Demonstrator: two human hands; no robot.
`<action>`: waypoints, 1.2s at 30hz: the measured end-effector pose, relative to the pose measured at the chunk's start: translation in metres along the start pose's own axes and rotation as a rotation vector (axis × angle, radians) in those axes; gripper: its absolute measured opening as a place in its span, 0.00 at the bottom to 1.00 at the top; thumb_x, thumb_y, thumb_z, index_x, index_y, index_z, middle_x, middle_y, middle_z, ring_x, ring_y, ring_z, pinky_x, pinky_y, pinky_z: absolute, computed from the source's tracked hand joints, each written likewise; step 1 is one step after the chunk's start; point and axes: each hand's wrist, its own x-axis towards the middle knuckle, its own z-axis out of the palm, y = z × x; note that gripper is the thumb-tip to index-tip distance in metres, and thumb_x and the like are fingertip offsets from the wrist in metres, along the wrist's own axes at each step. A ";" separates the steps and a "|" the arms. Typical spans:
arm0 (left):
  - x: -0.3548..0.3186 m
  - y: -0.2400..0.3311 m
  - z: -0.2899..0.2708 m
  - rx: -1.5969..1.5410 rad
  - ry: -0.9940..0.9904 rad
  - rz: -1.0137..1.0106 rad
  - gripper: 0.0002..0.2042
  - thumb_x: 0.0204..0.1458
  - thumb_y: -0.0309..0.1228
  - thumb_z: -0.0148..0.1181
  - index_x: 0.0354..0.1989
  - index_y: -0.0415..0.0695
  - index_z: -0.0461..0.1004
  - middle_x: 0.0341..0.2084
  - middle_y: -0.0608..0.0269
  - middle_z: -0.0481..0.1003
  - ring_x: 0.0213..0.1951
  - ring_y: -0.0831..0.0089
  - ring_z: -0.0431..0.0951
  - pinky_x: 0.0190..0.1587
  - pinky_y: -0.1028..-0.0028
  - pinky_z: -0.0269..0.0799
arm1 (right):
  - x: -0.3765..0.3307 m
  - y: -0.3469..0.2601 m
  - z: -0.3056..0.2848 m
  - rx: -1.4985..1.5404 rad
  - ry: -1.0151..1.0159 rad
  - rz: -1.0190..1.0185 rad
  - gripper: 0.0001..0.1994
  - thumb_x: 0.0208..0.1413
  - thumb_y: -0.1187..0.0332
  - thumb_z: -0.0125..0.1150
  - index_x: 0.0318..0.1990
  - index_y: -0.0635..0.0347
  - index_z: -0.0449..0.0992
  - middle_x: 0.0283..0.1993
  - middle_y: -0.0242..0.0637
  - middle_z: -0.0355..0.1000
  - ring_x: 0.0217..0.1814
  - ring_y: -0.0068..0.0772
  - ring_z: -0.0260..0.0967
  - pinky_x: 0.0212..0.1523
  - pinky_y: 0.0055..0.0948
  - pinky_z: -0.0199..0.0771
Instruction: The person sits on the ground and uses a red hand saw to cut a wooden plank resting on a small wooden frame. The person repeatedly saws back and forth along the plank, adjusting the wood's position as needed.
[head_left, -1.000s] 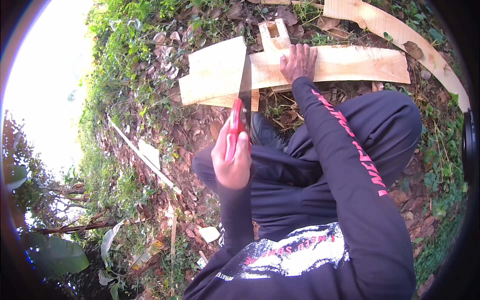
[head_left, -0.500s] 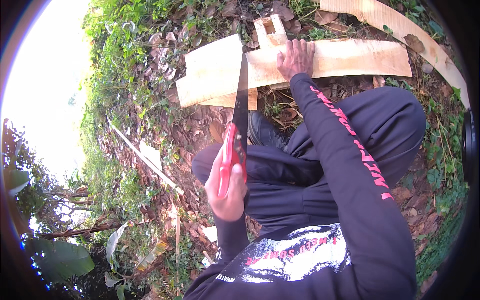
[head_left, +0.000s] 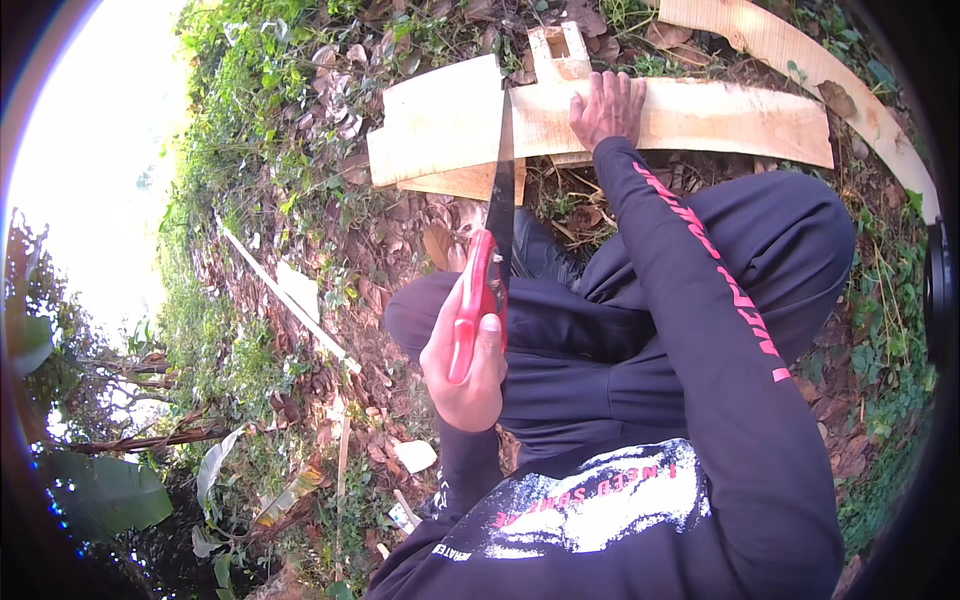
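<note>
My left hand (head_left: 468, 370) grips the red handle of a hand saw (head_left: 500, 200). Its dark blade runs up and away from me and lies across a pale wooden plank (head_left: 720, 115) on the leafy ground. My right hand (head_left: 605, 105) presses flat on that plank just right of the blade, fingers spread. Left of the blade the wood is wider (head_left: 440, 120). My dark sleeves and trousers fill the lower right.
A small notched wooden piece (head_left: 560, 50) lies just beyond the plank. A long curved board (head_left: 790, 45) lies at the upper right. A thin pale stick (head_left: 280, 290) lies among dry leaves and weeds on the left. My knees sit close under the saw.
My left hand has drawn the saw back toward my body, so more of the blade shows. My right hand stays pressed on the plank.
</note>
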 end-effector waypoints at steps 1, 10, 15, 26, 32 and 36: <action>0.003 0.001 0.002 0.023 -0.013 0.050 0.23 0.64 0.28 0.56 0.66 0.32 0.66 0.50 0.55 0.78 0.38 0.81 0.75 0.42 0.81 0.70 | -0.004 -0.002 -0.004 -0.011 -0.052 0.021 0.25 0.58 0.50 0.53 0.55 0.59 0.72 0.57 0.41 0.68 0.70 0.44 0.57 0.77 0.56 0.39; -0.002 -0.023 0.005 0.008 0.015 0.149 0.22 0.62 0.25 0.58 0.65 0.32 0.67 0.52 0.53 0.78 0.51 0.74 0.76 0.57 0.74 0.69 | 0.003 0.008 -0.006 0.066 -0.030 0.040 0.28 0.54 0.51 0.55 0.59 0.59 0.72 0.62 0.40 0.68 0.71 0.43 0.56 0.78 0.54 0.37; -0.023 -0.031 -0.004 -0.112 -0.016 0.123 0.23 0.62 0.27 0.60 0.64 0.31 0.67 0.52 0.55 0.77 0.52 0.75 0.76 0.57 0.75 0.69 | -0.017 0.028 -0.006 0.109 -0.011 -0.053 0.29 0.52 0.52 0.57 0.60 0.58 0.71 0.62 0.39 0.68 0.72 0.41 0.56 0.79 0.52 0.37; -0.041 -0.053 -0.007 -0.236 -0.077 0.081 0.29 0.59 0.24 0.62 0.68 0.32 0.62 0.56 0.58 0.74 0.56 0.77 0.72 0.61 0.75 0.65 | -0.024 0.028 -0.005 0.093 0.051 -0.070 0.28 0.52 0.52 0.56 0.58 0.58 0.72 0.61 0.38 0.68 0.71 0.41 0.56 0.78 0.53 0.38; -0.040 -0.053 -0.004 -0.223 -0.047 0.086 0.27 0.59 0.24 0.62 0.67 0.32 0.63 0.54 0.58 0.75 0.54 0.76 0.74 0.59 0.75 0.66 | -0.023 0.027 -0.005 0.088 0.032 -0.051 0.29 0.53 0.50 0.54 0.59 0.58 0.73 0.62 0.39 0.68 0.72 0.41 0.55 0.79 0.51 0.36; -0.042 -0.051 -0.004 -0.197 -0.013 0.048 0.25 0.59 0.24 0.62 0.65 0.32 0.66 0.51 0.58 0.77 0.51 0.76 0.75 0.58 0.75 0.68 | -0.024 0.025 -0.006 0.076 0.013 -0.041 0.30 0.53 0.50 0.54 0.60 0.58 0.73 0.63 0.39 0.68 0.73 0.41 0.55 0.79 0.51 0.36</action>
